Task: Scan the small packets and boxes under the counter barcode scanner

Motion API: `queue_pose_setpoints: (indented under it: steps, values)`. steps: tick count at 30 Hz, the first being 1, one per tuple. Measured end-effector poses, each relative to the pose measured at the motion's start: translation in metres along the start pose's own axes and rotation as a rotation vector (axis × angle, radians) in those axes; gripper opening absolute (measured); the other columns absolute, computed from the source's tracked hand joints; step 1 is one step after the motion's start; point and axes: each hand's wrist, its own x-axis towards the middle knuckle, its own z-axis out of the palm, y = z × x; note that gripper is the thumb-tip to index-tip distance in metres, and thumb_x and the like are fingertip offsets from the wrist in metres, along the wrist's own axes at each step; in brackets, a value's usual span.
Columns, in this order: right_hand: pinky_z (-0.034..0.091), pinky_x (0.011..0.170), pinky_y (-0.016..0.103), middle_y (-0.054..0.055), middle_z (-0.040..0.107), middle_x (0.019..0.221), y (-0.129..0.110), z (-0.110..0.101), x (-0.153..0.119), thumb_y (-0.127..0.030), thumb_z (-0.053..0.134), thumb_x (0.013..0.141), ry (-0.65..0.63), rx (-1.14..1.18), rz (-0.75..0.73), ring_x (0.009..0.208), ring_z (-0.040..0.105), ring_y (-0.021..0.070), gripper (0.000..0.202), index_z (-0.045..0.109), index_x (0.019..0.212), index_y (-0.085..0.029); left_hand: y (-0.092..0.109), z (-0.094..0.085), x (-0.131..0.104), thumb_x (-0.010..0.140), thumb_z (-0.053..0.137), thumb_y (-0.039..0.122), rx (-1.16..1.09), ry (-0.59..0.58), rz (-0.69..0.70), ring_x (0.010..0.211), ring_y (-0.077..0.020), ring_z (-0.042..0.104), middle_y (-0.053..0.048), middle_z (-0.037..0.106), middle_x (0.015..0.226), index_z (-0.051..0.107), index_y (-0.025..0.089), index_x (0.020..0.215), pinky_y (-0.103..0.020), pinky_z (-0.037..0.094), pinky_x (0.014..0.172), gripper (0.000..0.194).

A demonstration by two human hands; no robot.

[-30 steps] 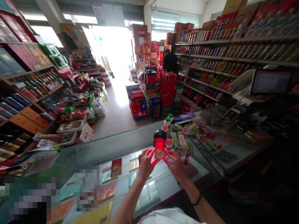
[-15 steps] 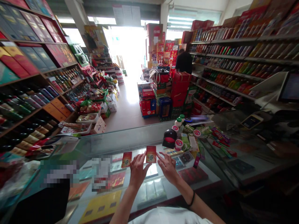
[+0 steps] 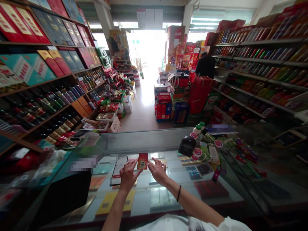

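Observation:
A small red packet [image 3: 142, 161] with a pale green and gold print sits at the glass counter [image 3: 168, 141], between my two hands. My left hand [image 3: 128, 175] has its fingers along the packet's left edge and its thumb by the lower edge. On the opposite edge, my right hand [image 3: 158, 171] touches with the thumb side, its other fingers bent and spread. Only one red packet shows; whether another lies beneath it I cannot tell. Just left of my left hand is a dark-rimmed phone [image 3: 117, 173] with a lit screen, partly blurred out.
A black rounded object [image 3: 187, 146], tubs and small packs crowd the counter's right side. A dark flat panel [image 3: 64, 199] is at lower left. Bottle shelves [image 3: 264, 61] line the right wall. A person in black [image 3: 205, 65] stands beyond stacked boxes.
The view has turned left. The red packet between my hands has moved left to where a second one lay, and that second packet no longer shows separately. The phone is now more visible.

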Motion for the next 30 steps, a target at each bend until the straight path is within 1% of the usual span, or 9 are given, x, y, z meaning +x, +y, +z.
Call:
queue_pose_setpoints:
  steps: [5,10,12,15,18,21,25,28,30]
  values:
    - [0.033,0.113,0.056,0.003,0.041,0.162,-0.002,0.008,0.005,-0.057,0.017,0.106,-0.033,-0.016,0.022,0.148,0.035,0.0263,0.053,0.046,0.148,-0.046,-0.01,0.008,0.002,0.087,0.07,0.041,0.103,-0.002,0.007,0.132,-0.0315,0.051,-0.008,0.06,0.145,0.063,0.034,0.136,-0.048,0.037,0.108,0.05]
    - [0.033,0.113,0.057,0.003,0.037,0.164,0.003,0.017,0.006,-0.054,0.019,0.106,-0.019,-0.052,0.047,0.15,0.033,0.0267,0.051,0.045,0.149,-0.045,-0.014,0.017,0.003,0.089,0.065,0.043,0.153,0.034,0.079,0.144,-0.0344,0.041,-0.012,0.054,0.152,0.062,0.031,0.138,-0.058,0.019,0.121,0.051]
    - [0.031,0.114,0.056,0.002,0.031,0.166,0.005,0.019,0.005,-0.054,0.021,0.106,0.006,-0.065,0.053,0.152,0.03,0.0265,0.05,0.04,0.151,-0.047,-0.013,0.018,0.002,0.09,0.063,0.048,0.149,0.072,0.112,0.147,-0.0353,0.036,-0.014,0.05,0.154,0.056,0.03,0.144,-0.059,0.013,0.123,0.058]
    - [0.026,0.117,0.055,0.001,0.024,0.169,0.01,0.019,0.002,-0.055,0.03,0.104,0.088,-0.144,0.037,0.154,0.024,0.0263,0.054,0.024,0.157,-0.047,-0.008,0.016,0.002,0.091,0.06,0.052,0.138,0.146,0.149,0.152,-0.0358,0.028,-0.016,0.04,0.161,0.043,0.027,0.154,-0.06,0.008,0.124,0.069]
    - [0.023,0.119,0.053,0.0,0.02,0.17,0.015,0.015,-0.002,-0.051,0.034,0.103,0.192,-0.255,-0.006,0.156,0.02,0.0251,0.061,0.009,0.159,-0.045,0.003,0.008,0.004,0.093,0.059,0.05,0.114,0.2,0.192,0.155,-0.0344,0.022,-0.015,0.033,0.165,0.032,0.027,0.158,-0.059,0.007,0.125,0.074]
    - [0.02,0.119,0.051,-0.002,0.015,0.171,0.021,0.008,-0.008,-0.044,0.034,0.103,0.299,-0.339,-0.024,0.156,0.016,0.0238,0.064,0.003,0.159,-0.044,0.018,-0.002,0.01,0.093,0.06,0.048,0.087,0.207,0.247,0.155,-0.0338,0.021,-0.014,0.033,0.165,0.023,0.028,0.16,-0.057,0.007,0.126,0.079]
    - [0.015,0.12,0.051,0.0,0.013,0.171,0.033,-0.008,-0.021,-0.039,0.039,0.102,0.449,-0.441,-0.01,0.157,0.013,0.025,0.069,0.003,0.161,-0.041,0.042,-0.007,0.02,0.095,0.058,0.047,0.038,0.217,0.344,0.155,-0.0334,0.022,-0.013,0.033,0.165,0.018,0.027,0.162,-0.057,0.006,0.126,0.08]
    - [0.014,0.119,0.051,0.003,0.013,0.171,0.045,-0.025,-0.034,-0.038,0.042,0.1,0.536,-0.466,0.04,0.156,0.014,0.0269,0.071,0.006,0.162,-0.037,0.062,-0.005,0.028,0.096,0.057,0.045,-0.005,0.217,0.402,0.155,-0.0325,0.024,-0.012,0.036,0.163,0.019,0.027,0.161,-0.056,0.005,0.127,0.078]
    - [0.015,0.119,0.051,0.005,0.016,0.171,0.055,-0.038,-0.044,-0.037,0.043,0.1,0.573,-0.474,0.094,0.156,0.016,0.0279,0.07,0.011,0.162,-0.036,0.079,-0.002,0.033,0.095,0.058,0.045,-0.035,0.196,0.44,0.154,-0.0321,0.026,-0.011,0.039,0.162,0.022,0.027,0.161,-0.054,0.006,0.127,0.077]
